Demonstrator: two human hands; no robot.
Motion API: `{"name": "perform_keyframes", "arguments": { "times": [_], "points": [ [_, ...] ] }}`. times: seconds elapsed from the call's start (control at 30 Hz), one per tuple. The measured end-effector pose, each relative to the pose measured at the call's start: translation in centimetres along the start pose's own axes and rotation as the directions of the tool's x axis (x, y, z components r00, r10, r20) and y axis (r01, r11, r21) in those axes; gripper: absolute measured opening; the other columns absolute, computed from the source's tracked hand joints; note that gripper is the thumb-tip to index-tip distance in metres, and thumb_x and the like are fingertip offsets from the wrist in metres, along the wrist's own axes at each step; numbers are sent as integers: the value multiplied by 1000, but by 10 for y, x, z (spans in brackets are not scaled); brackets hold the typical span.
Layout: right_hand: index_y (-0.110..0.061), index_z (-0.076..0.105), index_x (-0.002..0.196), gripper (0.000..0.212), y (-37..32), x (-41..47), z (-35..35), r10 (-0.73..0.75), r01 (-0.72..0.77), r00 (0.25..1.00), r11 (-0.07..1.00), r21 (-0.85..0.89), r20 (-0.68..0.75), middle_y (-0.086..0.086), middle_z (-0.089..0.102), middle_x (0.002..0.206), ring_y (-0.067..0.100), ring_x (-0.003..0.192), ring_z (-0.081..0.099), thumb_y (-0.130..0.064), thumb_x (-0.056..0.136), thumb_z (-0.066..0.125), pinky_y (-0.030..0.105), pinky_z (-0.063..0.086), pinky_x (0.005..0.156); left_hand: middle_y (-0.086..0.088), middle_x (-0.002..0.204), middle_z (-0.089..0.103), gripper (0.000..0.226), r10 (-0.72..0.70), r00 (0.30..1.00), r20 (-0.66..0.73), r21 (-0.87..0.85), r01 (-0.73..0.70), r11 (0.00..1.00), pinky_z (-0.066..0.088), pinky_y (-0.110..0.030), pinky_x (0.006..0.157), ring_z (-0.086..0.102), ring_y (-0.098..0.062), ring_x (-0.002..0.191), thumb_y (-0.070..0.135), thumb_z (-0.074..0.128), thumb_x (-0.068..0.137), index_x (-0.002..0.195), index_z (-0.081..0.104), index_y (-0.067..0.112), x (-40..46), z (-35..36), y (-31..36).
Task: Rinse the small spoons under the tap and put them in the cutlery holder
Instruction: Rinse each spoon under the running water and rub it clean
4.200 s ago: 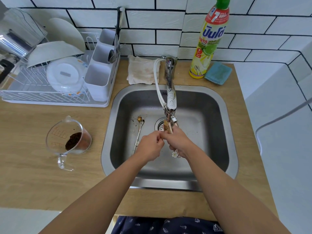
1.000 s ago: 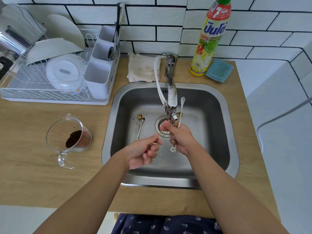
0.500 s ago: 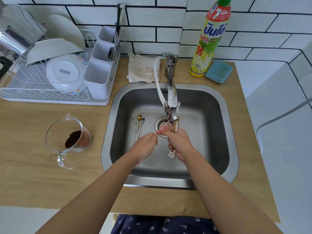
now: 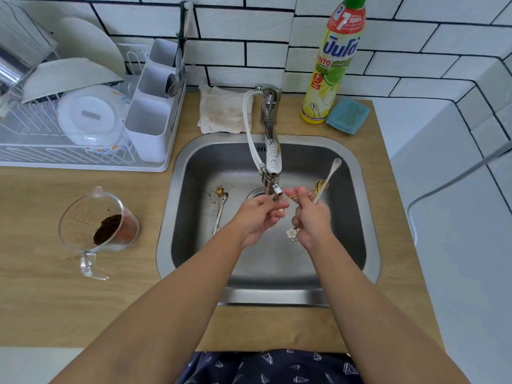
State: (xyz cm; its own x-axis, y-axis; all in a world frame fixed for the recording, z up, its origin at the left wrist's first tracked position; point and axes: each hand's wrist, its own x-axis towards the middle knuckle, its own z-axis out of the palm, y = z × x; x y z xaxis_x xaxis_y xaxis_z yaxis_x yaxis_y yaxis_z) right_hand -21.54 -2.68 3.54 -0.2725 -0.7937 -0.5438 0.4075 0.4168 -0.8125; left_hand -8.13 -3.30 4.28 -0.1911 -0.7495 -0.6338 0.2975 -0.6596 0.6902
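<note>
Both hands are over the steel sink (image 4: 360,206), just below the tap spout (image 4: 273,173). My right hand (image 4: 311,220) grips a bundle of small spoons: a white-handled one (image 4: 332,169) sticks up and right, a gold bowl (image 4: 320,185) shows beside it, and a flower charm (image 4: 291,234) hangs below the fist. My left hand (image 4: 256,217) pinches a thin gold spoon handle (image 4: 295,195) that runs toward the right hand. Two dirty spoons (image 4: 220,206) lie on the sink floor at the left. The white cutlery holder (image 4: 152,106) stands on the dish rack.
A dish rack (image 4: 63,139) with plates and bowls fills the back left. A measuring cup (image 4: 99,228) with coffee grounds sits left of the sink. Behind the sink are a cloth (image 4: 224,109), a dish soap bottle (image 4: 332,67) and a blue sponge (image 4: 347,115).
My right hand has tilted, so the white spoon and gold bowl now point up and right. My left hand has closed on the thin gold handle near the spout.
</note>
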Motion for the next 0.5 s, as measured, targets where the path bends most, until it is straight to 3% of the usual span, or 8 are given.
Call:
{"name": "perform_keyframes", "arguments": {
  "times": [0.03,0.1,0.23,0.3,0.4,0.43,0.5],
  "points": [
    [-9,66,101,20,-1,0,-1,-3,3,1000,1000,9,-7,5,80,98,4,37,26,-25,106,55,20,25,37,-3,87,79,14,-2,999,45,-51,5,999,53,-16,54,70,-6,63,14,54,104,107,66,7,0,-2,0],
    [-9,66,101,21,0,0,-2,2,-2,1000,1000,-26,11,7,80,101,5,37,26,-26,106,54,21,25,38,-2,85,78,13,2,999,32,25,-3,1000,54,-17,55,70,-7,62,15,58,102,109,65,7,-1,-5,1],
    [-14,69,93,20,7,-8,5,75,-68,995,992,-103,66,17,63,91,6,37,25,-27,104,59,22,24,37,-1,58,67,24,84,980,-181,289,-29,957,38,-18,37,51,-7,38,27,80,86,79,62,13,2,-8,-1],
    [-13,69,92,21,6,-7,5,62,-57,996,995,-83,65,12,70,89,5,36,26,-26,104,59,21,24,36,-3,65,69,20,29,993,-117,199,-5,980,42,-16,39,57,-5,43,24,75,90,82,65,10,1,-13,2],
    [-8,65,96,21,2,-3,1,36,-36,997,999,-3,75,0,79,87,4,35,25,-25,105,56,19,23,35,-12,88,78,16,-90,992,90,-143,103,984,56,-17,53,75,-11,70,10,56,101,104,68,-1,-6,-22,9],
    [-8,64,95,21,0,-4,1,31,-31,996,1000,3,80,-2,79,85,4,35,25,-25,105,57,19,23,34,-12,86,78,18,-109,990,89,-168,122,978,57,-18,53,76,-12,69,10,54,102,105,67,-2,-6,-23,10],
    [-10,67,90,20,-1,-8,6,23,-21,995,1000,-18,95,-5,77,78,4,34,25,-25,103,61,19,24,34,-1,62,70,22,-160,987,-11,-108,157,982,50,-16,41,65,-6,47,21,58,102,95,68,4,-6,-17,8]
  ]
}}
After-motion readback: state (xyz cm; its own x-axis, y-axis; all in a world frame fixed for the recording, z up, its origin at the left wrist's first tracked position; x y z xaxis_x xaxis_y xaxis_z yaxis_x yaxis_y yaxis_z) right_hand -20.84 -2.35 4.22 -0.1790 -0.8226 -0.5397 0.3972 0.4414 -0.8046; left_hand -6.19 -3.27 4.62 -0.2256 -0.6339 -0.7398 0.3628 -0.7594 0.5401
